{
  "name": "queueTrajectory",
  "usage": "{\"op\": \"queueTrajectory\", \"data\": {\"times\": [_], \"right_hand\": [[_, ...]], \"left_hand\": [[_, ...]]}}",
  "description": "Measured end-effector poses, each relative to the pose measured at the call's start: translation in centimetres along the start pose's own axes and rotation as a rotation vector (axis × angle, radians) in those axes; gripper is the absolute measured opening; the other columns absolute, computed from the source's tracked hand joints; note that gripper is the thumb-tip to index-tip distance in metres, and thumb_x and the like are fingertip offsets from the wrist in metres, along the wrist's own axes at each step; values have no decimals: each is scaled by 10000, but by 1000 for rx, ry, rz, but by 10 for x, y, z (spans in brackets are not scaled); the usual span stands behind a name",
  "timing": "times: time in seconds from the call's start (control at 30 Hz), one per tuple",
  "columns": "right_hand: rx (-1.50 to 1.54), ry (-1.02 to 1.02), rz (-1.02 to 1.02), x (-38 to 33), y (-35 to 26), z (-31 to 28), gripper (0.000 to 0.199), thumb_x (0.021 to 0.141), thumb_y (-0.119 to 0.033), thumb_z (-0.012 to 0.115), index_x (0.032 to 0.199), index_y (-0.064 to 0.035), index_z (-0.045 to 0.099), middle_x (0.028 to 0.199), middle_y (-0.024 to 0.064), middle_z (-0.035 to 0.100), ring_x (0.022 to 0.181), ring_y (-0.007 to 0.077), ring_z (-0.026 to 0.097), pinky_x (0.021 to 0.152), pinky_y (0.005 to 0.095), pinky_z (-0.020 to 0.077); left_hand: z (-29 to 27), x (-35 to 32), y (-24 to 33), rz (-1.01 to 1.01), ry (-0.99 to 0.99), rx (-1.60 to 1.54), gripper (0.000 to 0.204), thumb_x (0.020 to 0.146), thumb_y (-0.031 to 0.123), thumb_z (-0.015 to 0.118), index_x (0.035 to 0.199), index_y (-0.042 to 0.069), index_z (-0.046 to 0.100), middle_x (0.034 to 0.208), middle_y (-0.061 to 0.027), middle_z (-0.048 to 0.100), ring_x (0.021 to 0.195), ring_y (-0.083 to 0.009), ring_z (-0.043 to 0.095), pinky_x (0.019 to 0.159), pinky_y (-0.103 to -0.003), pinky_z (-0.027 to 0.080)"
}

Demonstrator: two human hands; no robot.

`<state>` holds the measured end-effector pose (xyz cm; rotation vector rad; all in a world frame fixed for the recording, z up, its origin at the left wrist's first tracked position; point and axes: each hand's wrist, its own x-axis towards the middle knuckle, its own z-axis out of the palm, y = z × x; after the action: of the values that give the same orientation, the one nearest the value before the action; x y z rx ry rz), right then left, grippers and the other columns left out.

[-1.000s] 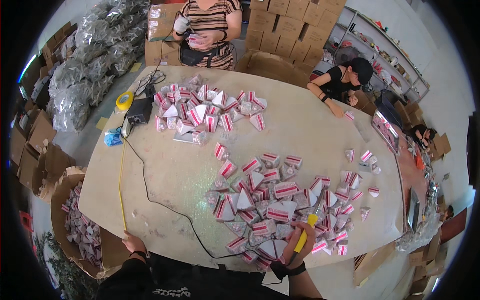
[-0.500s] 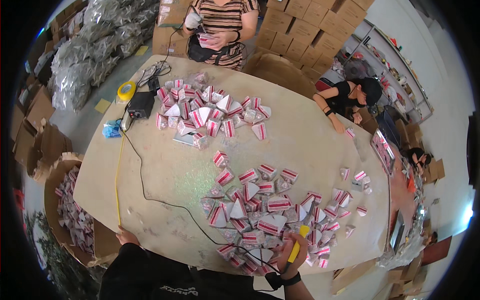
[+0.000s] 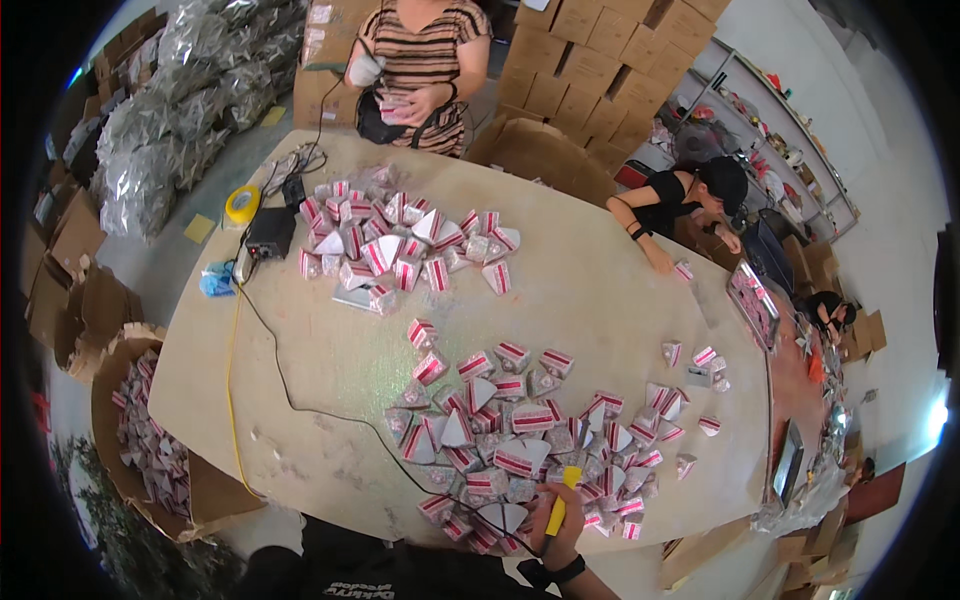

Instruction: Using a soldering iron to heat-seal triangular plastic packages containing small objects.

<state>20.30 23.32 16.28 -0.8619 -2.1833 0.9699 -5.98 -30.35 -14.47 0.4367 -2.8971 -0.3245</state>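
My right hand [image 3: 562, 522] is closed round the yellow handle of a corded soldering iron [image 3: 556, 508]. Its thin metal tip points away from me, over a heap of small wedge-shaped pieces [image 3: 522, 455]. These are white with red bands, like cake slices, and look wrapped in clear film. The black cord [image 3: 345, 411] runs from the iron across the table to a black box [image 3: 270, 233] at the far left. Of my left arm only a dark sleeve [image 3: 270, 572] shows at the lower edge; the hand is out of sight.
Another heap of wedges [image 3: 405, 245] lies on the far side of the table [image 3: 320, 345], near yellow tape [image 3: 242, 204]. A carton of wedges [image 3: 120, 450] stands at the left. Two co-workers handle wedges, one opposite [image 3: 425, 50], one at the right [image 3: 690, 200].
My left hand has left the table's near edge and dropped out of view. My right hand with the iron has shifted slightly left, and the whole view has shifted a little.
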Motion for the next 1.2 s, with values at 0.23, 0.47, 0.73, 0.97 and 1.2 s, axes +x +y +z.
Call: {"op": "queueTrajectory", "data": {"times": [0.23, 0.47, 0.73, 0.97, 1.2], "right_hand": [[-42, 28, -153, 6, -19, 14, 246, 853, -33, 583, 1098, -42, 582, 839, 64, 624, 598, 134, 514, 579, 277, 423], [25, -307, -17, 3, -61, 22, 296, 848, -94, 642, 1141, -110, 606, 830, 122, 591, 707, 289, 586, 640, 382, 472], [-134, -300, 3, -2, -59, 24, 323, 852, -101, 662, 1163, -103, 576, 951, 167, 632, 852, 364, 631, 715, 410, 507], [-192, -314, -18, -15, -60, 34, 324, 845, -96, 668, 1159, -113, 590, 905, 155, 624, 801, 338, 625, 679, 391, 499], [-222, -364, 90, -17, -61, 26, 316, 846, -125, 664, 1154, -119, 596, 904, 156, 626, 743, 332, 624, 651, 378, 502]], "left_hand": [[-20, 53, 40, 95, -4, -66, 630, 905, 339, 601, 1414, 49, 370, 1214, -315, 530, 1044, -445, 591, 888, -513, 488], [-10, 89, 103, 220, -92, -133, 637, 899, 343, 608, 1409, 43, 373, 1213, -314, 533, 1047, -443, 591, 891, -512, 488], [40, 50, 150, 269, -281, -213, 645, 892, 348, 615, 1403, 36, 377, 1211, -312, 537, 1050, -440, 592, 893, -511, 487], [71, -10, 168, 189, -417, -269, 652, 886, 352, 622, 1398, 29, 380, 1210, -310, 541, 1053, -439, 593, 896, -510, 487], [72, 1, 224, 172, -442, -329, 659, 880, 356, 628, 1392, 23, 383, 1209, -309, 544, 1055, -437, 594, 898, -509, 487]]}}
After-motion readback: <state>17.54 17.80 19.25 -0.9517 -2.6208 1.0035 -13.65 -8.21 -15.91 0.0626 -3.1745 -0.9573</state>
